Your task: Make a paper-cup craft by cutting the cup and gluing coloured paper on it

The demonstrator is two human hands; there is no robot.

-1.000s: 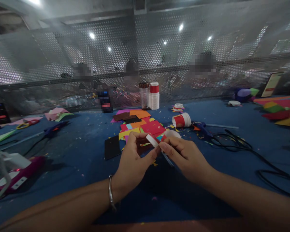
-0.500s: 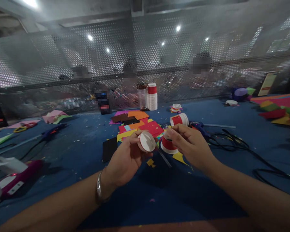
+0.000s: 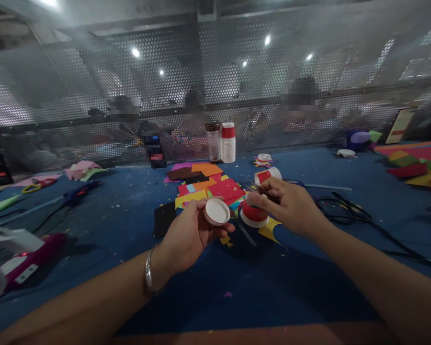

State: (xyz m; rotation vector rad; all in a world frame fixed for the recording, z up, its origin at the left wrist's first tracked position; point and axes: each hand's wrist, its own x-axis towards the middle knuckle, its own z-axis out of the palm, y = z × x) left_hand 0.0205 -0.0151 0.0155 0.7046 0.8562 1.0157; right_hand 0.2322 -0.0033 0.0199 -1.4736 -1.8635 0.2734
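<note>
My left hand (image 3: 190,232) grips a shallow, cut-down paper cup (image 3: 217,212). Its round white inside faces up toward me, with a thin red edge round it. My right hand (image 3: 290,203) is closed, thumb and fingers pinched together, just above a red and white paper cup piece (image 3: 254,215) on the table. Whatever the pinch holds, if anything, is hidden; a dark shape shows under the fingers. Right behind that hand lies another red and white paper cup (image 3: 267,176) on its side, partly covered by my fingers.
Coloured paper sheets (image 3: 201,182) lie ahead on the blue table (image 3: 215,278). A clear bottle (image 3: 213,146) and stacked paper cups (image 3: 228,146) stand farther back. Black cable (image 3: 348,211) runs at right. At left are a glue gun (image 3: 79,191) and a purple-white device (image 3: 28,263).
My left hand has turned the cut-down cup so its inside shows rounder and flatter. My right hand has shifted slightly right, staying over the red cup piece. The view has moved a little.
</note>
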